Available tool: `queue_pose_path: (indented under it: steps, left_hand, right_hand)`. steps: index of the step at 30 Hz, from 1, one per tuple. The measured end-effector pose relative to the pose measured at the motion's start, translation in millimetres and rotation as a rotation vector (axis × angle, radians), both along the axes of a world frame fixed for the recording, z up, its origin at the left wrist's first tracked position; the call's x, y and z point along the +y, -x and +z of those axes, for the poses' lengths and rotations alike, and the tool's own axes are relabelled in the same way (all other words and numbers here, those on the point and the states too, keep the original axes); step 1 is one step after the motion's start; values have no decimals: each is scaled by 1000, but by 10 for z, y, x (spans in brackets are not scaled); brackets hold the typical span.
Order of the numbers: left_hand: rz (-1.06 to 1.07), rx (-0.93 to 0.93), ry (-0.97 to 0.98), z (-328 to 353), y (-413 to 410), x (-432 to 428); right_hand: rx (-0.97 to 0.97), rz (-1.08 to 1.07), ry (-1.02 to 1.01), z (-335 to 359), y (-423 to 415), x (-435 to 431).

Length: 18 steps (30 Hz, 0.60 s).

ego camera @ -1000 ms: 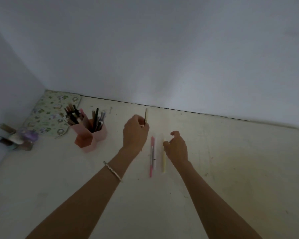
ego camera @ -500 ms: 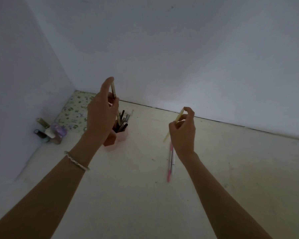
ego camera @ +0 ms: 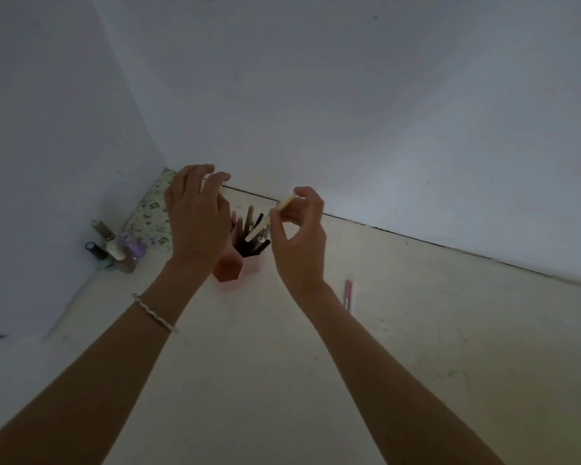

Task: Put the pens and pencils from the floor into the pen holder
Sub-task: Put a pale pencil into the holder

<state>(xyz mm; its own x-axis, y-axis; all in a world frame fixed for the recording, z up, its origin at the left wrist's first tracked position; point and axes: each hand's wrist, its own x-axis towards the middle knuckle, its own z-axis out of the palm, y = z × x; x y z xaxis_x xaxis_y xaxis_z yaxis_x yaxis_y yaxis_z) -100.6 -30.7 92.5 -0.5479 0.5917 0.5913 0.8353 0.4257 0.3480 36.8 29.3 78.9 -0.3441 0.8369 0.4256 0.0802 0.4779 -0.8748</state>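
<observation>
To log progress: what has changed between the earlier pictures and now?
The left hand let go of its pencil over the pen holder and is now empty. The right hand picked the yellow pen off the floor and carried it to the holder. The pink pen still lies on the floor.

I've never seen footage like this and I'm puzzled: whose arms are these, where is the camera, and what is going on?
There is no machine here. A person wears a camera on the head, and it looks down at their own two arms. The left hand hovers open over the pink pen holder, which stands on the floor and holds many pens. The right hand pinches a pale yellow pen above the holder. A pink pen lies on the floor to the right. Small bottles and a floral pad sit in the corner.
</observation>
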Motion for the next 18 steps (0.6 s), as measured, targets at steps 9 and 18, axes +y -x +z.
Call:
queue_pose_path:
  steps: [9,18]
  left_hand:
    - [-104,-109,-145,-22,-448,42]
    - [-293,-619,570,-814,-1908,452]
  right_hand:
    - [-296,-213,-347,-436,-121,85]
    - [-278,-499,-82,-365,-1120,507]
